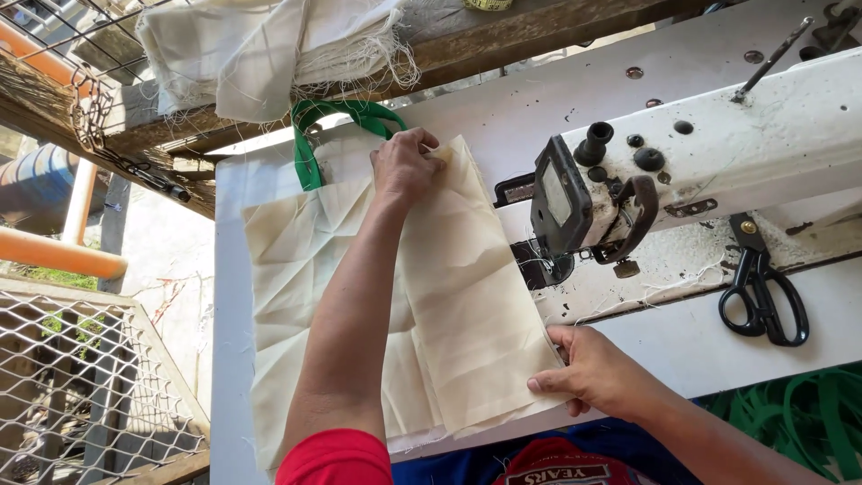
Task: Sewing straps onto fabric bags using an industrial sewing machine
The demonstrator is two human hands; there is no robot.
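A cream cloth bag [467,305] lies flat on the white counter [229,359], just left of a white sewing machine [718,153]. The left hand [406,166] reaches to the far end of the bag and presses down on it, fingers curled over the cloth edge, close to the green handle [310,135] that loops out from the bag's far side. The right hand [584,368] rests at the near right corner, thumb on top and fingers tucked under the edge, pinching the cloth. The bag's right edge sits beside the machine's needle area. Black scissors [761,287] lie on the machine bed, well to the right. Green straps [799,413] pile at the near right. Folded cream cloth [269,49] hangs over a wooden beam at the far side.
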